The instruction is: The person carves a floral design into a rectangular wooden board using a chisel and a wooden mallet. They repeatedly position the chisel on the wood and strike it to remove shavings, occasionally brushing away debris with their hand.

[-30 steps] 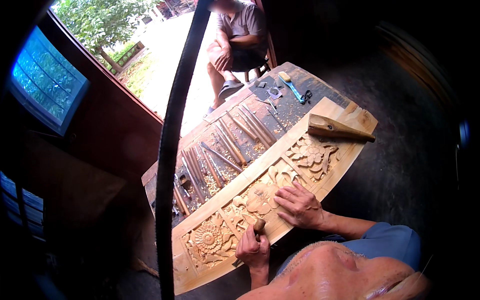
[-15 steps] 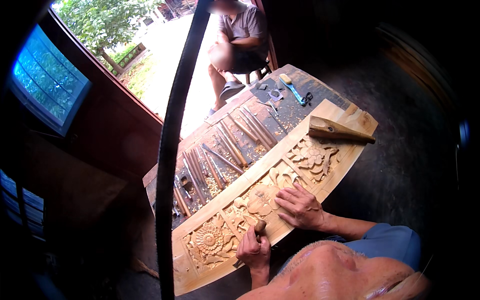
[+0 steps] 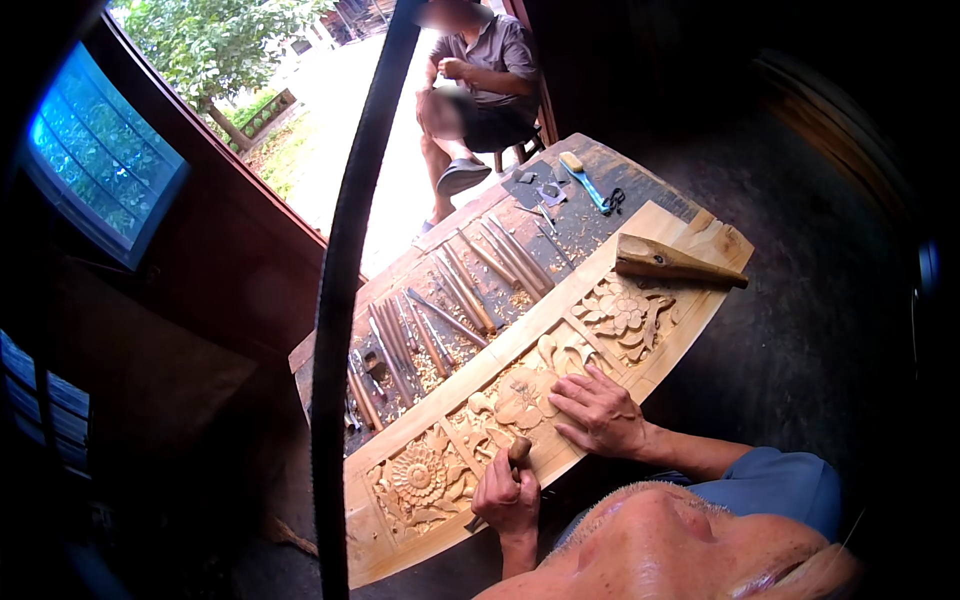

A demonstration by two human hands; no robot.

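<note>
Carved panel: pale wood, long and gently curved, laid slantwise along the near edge of the worktop. Three recessed fields show, separated by narrow plain bars, each bearing a flower in relief among leaves; smooth border around.

Hands, two. Left hand: fingers curled into a fist around a wooden-handled tool, its rounded brown butt standing above the grip, a dark narrow end showing below, by the panel's near edge. Right hand: palm down, fingers extended and slightly parted, resting on the middle field beside the broad-petalled flower; nothing seen in its grasp.

Wooden club: one piece, knotted, thick at one end and tapering, lying across the panel's far right part.

Slim tools: many, brown-handled, in a rough row beyond the panel, amid curled pale shavings. Brush: blue handle, pale head, near the far corner.

Changes: both hands keep their earlier positions; the seated person beyond the worktop has lifted a hand from the knee to the chest.
</note>
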